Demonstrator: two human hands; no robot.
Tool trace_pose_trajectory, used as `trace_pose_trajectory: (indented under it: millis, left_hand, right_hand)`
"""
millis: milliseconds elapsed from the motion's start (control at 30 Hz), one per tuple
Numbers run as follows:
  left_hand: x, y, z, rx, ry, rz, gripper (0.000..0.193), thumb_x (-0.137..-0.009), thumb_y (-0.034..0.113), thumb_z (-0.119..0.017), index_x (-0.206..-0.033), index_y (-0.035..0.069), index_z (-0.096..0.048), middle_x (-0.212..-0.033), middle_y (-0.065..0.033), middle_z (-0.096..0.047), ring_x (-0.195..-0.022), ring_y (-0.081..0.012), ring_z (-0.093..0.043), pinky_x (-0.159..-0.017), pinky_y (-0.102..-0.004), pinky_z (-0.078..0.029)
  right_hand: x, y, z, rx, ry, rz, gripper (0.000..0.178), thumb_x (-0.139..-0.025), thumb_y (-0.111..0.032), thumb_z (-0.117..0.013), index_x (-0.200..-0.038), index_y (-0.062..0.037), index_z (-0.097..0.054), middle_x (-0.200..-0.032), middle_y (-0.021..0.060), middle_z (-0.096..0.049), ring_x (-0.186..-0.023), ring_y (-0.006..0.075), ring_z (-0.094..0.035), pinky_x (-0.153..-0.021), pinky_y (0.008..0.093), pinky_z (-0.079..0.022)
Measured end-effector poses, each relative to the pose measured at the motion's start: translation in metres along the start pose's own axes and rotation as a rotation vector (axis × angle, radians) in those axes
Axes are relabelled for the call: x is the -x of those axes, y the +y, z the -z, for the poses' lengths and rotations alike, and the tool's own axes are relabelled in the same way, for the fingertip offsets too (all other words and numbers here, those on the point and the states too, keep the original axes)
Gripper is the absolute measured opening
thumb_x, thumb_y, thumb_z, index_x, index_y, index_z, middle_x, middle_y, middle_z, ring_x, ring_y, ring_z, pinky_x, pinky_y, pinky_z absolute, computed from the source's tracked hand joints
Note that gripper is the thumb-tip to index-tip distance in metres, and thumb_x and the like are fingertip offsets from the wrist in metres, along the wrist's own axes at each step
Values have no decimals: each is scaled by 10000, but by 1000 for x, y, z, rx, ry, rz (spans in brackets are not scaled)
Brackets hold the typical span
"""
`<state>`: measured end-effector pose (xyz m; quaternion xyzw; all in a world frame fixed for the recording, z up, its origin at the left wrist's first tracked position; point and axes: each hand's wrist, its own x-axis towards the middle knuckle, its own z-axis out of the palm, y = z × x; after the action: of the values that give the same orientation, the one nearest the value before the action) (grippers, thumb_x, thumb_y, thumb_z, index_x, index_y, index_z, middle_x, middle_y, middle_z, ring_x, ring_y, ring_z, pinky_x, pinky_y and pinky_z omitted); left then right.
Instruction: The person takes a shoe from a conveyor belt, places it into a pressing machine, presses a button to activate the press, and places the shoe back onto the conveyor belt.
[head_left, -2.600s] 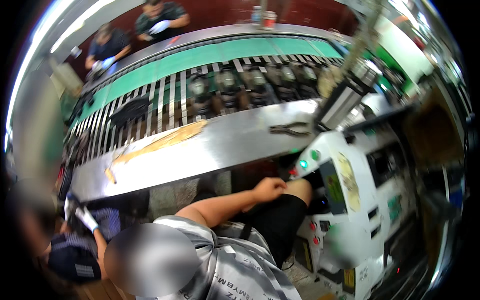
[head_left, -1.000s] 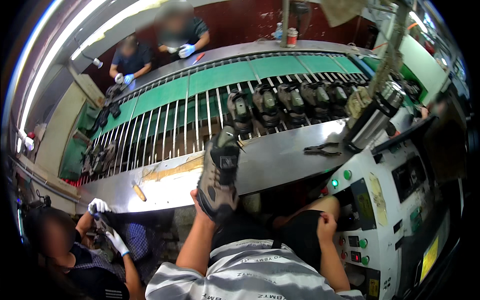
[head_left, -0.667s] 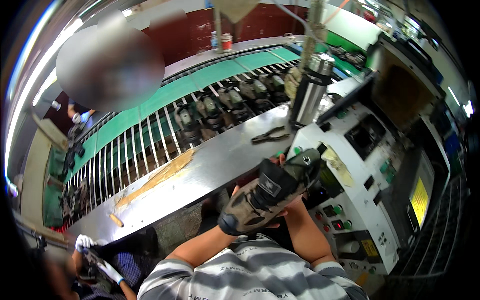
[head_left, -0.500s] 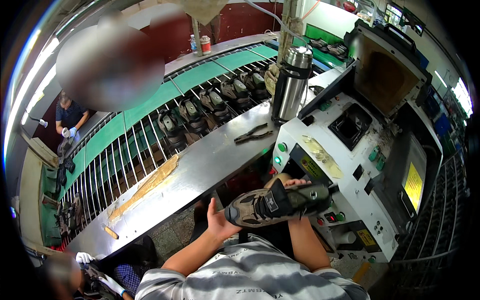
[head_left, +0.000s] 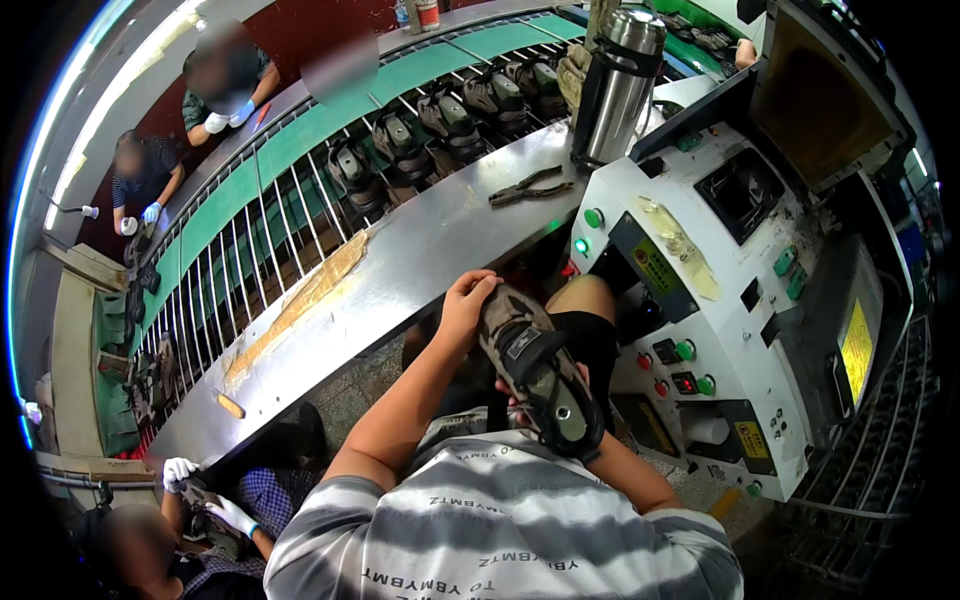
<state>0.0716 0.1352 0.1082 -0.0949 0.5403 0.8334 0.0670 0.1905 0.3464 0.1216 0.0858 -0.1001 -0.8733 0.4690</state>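
Observation:
A brown and black hiking shoe (head_left: 524,346) with a green last in it is held in front of my body, its toe pointing away and its heel toward me. My left hand (head_left: 466,305) closes on the toe end with its fingertips at the upper edge. From beneath and the right side, my right hand (head_left: 583,378) grips the shoe near its middle; most of its fingers are hidden under it. Beyond my hands, a pair of pliers (head_left: 531,187) lies on the metal bench (head_left: 420,240).
A steel flask (head_left: 617,95) stands beside the white machine (head_left: 640,230) with its lid raised, at my right. Several shoes (head_left: 445,118) sit on the roller conveyor (head_left: 285,215). Gloved co-workers (head_left: 225,80) are across it, and another person (head_left: 225,505) handles a shoe at lower left.
The shoe has swung from lying crosswise, toe left, to toe pointing away. My left hand, spread at the toe before, has moved up and closed on it. The view has shifted.

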Motion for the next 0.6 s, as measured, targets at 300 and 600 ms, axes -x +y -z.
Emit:
trace_pose_trajectory:
  millis: [300, 600]
  left_hand:
    - [42, -2, 8, -420, -208, -364, 606, -814, 163, -663, -1370, 71, -440, -1413, -157, -385, -1323, -264, -363, -1101, -388, -253]
    - [91, 50, -41, -836, -551, -797, 491, -667, 54, -746, -1147, 81, -646, -1423, -220, -342, -1295, -413, -383, -1059, -457, -344]
  right_hand:
    - [-10, -23, 26, 207, 35, 219, 730, -821, -513, -535, -1384, -59, -433, -1316, 171, -535, -1144, 306, -570, -965, 406, -488]
    - [-13, -28, 33, 178, -12, 377, 768, -792, -533, -578, -1386, -68, -431, -1315, 136, -539, -1147, 273, -567, -970, 406, -486]
